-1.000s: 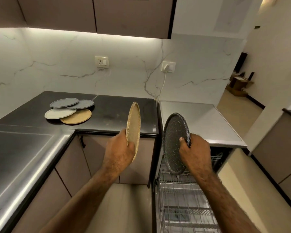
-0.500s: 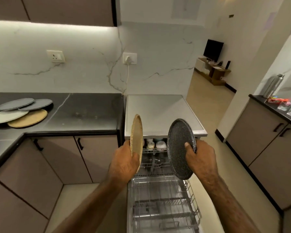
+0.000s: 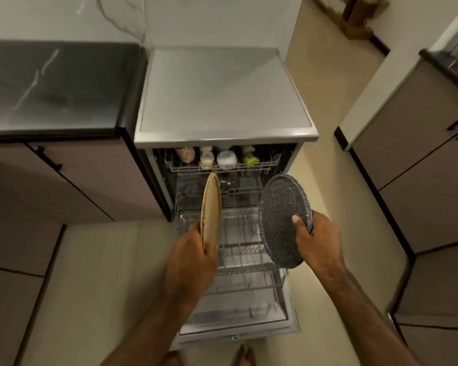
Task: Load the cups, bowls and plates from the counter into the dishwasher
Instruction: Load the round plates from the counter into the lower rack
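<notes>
The counter (image 3: pixel 58 85) adjoins the dishwasher (image 3: pixel 222 101) on its left, and a cabinet (image 3: pixel 421 159) stands well to its right. Cups (image 3: pixel 225 159) sit in its upper rack (image 3: pixel 222 169). Above its pulled-out lower rack (image 3: pixel 249 283), the left hand (image 3: pixel 191 262) holds the left plate (image 3: pixel 212 204) on edge, and the right hand (image 3: pixel 317 241) holds the right plate (image 3: pixel 278 215) beside it.

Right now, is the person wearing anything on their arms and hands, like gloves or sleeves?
Nothing that I can see. The left hand and right hand wear no gloves or rings. The left forearm and right forearm are bare too: no sleeves, watch or bracelet as far as the picture shows.
</notes>
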Demonstrator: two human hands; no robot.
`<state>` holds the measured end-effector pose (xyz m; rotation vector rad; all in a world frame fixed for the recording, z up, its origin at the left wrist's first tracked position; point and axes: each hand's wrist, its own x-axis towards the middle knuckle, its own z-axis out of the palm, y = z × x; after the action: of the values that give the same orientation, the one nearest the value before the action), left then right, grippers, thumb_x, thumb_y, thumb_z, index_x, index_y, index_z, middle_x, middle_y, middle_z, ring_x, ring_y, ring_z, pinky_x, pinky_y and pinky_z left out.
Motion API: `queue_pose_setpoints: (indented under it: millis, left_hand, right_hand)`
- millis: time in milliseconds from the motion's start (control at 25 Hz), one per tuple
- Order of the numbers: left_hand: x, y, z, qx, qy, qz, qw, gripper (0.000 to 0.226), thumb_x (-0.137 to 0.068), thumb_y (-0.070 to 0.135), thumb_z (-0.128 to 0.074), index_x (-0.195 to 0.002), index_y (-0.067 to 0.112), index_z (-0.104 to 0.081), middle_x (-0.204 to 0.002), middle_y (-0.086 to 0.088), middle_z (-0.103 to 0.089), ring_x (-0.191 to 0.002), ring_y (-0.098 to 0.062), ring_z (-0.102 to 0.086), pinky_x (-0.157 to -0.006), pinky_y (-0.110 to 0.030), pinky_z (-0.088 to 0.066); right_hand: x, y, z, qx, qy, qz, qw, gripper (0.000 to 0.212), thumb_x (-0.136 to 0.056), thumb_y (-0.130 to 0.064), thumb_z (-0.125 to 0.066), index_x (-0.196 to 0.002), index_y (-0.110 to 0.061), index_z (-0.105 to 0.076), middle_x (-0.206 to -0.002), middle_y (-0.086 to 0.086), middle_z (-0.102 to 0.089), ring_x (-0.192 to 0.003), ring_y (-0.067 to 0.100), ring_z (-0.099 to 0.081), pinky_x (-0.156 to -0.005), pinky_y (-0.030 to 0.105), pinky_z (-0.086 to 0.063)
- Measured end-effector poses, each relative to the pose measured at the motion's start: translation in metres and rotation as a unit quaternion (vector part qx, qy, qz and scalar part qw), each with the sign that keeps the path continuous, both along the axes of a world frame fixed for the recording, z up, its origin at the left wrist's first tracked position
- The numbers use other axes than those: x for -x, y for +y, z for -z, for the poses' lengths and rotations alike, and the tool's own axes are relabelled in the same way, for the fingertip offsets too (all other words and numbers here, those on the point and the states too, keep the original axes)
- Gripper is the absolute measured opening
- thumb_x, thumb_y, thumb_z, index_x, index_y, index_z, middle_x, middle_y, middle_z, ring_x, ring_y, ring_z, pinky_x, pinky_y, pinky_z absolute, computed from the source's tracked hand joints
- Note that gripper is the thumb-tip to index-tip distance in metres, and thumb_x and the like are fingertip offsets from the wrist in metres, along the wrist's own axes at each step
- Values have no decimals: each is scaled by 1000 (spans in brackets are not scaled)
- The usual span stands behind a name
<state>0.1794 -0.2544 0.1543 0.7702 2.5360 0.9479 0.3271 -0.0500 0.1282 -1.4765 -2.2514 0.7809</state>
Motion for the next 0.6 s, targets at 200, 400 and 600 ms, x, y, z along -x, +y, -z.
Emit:
queue_pose_setpoints:
  millis: [200, 400, 600]
  left_hand:
    - [-4, 21, 93, 35, -21, -18, 999, 26, -95, 17, -53, -119, 11, -60, -81, 0, -61, -62, -14, -56, -53, -24, -41]
    - [-3, 40, 198, 63, -57, -27, 996, 26, -94, 15, -54, -118, 5, -59, -79, -8, -62, -64, -25, -59, -59, -36, -54]
    - [-9, 61, 277, 33, -81, -29, 996, 20, -96, 10, -56, -111, -2, -60, -68, 6, -50, -55, -2, -47, -48, -7, -42]
  right_hand:
    - [-23, 22, 110, 33, -5, 34, 999, 30, -100, -39, -55, -102, -11, -67, -84, 0, -64, -77, 21, -62, -62, 31, -47]
    - [-42, 36, 212, 59, -17, 41, 997, 33, -100, -40, -55, -109, -10, -67, -87, 0, -67, -75, 14, -62, -51, 22, -42]
    - [-39, 60, 295, 58, -15, 75, 995, 35, -98, -44, -58, -102, -11, -66, -78, -5, -64, -69, 13, -64, -49, 19, -45]
